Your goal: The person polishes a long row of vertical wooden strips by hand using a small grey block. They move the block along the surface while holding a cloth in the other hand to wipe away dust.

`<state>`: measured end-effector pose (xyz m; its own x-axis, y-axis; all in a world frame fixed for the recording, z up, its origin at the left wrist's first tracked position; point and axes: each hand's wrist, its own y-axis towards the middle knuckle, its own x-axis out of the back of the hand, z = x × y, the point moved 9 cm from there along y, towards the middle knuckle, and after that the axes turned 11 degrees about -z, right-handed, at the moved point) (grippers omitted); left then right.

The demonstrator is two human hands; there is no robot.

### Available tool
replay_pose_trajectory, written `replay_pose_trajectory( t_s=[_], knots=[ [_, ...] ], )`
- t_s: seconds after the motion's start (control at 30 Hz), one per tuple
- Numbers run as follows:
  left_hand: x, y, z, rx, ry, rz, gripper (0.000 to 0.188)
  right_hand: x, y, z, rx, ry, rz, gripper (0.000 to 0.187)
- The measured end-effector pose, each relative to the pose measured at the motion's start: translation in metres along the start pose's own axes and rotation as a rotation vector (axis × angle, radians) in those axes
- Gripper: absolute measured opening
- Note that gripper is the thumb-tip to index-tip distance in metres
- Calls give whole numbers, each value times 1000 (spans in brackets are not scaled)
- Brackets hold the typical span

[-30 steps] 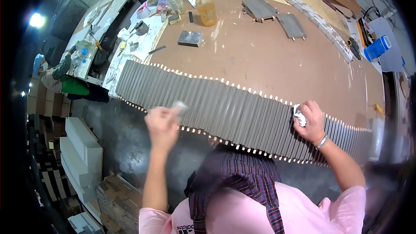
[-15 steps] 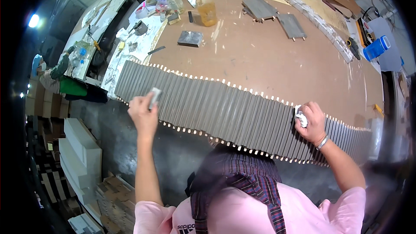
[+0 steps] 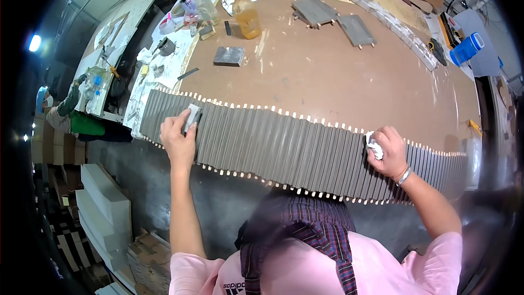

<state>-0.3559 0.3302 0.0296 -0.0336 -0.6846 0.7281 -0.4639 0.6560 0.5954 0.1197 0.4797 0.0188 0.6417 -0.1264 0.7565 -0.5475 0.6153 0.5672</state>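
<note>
A long row of narrow grey slats (image 3: 273,139) lies side by side along the near edge of the table, with pale peg-like ends sticking out at both long sides. Toward its left end, my left hand (image 3: 178,141) grips a small flat block (image 3: 191,117), light grey on top, against the slats. My right hand (image 3: 392,153) closes round a crumpled white cloth (image 3: 374,149) and presses it onto the slats farther right, where they look darker. A metal bracelet sits on my right wrist.
Beyond the slats on the brown tabletop (image 3: 305,76) are a dark rectangular block (image 3: 228,56), a jar of amber liquid (image 3: 245,15) and several grey panels (image 3: 315,11). A blue jug (image 3: 467,48) stands far right. Another person (image 3: 71,110) is at the left.
My left hand has tilted the block slightly, and it still rests on the slats. My right hand stays in nearly the same place with the cloth. The whole view has shifted a little.
</note>
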Motion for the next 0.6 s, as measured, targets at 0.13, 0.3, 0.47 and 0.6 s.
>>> replay_pose_trajectory(
  t_s=[0.13, 0.3, 0.47, 0.6],
  knots=[
    [11, -13, -15, 1, -126, 57, 46, -1, 0, -1, -7, 5, 13, 29],
    [29, -24, 1, 68, -225, 68, 46, -3, -1, -1, -22, 23, 22, 30],
    [43, -39, 5, 154, -262, 74, 44, -5, -3, -3, -16, 26, 38, 31],
    [42, -51, 7, 157, -274, 73, 44, -4, 0, -1, -11, 29, 43, 30]
  ],
)
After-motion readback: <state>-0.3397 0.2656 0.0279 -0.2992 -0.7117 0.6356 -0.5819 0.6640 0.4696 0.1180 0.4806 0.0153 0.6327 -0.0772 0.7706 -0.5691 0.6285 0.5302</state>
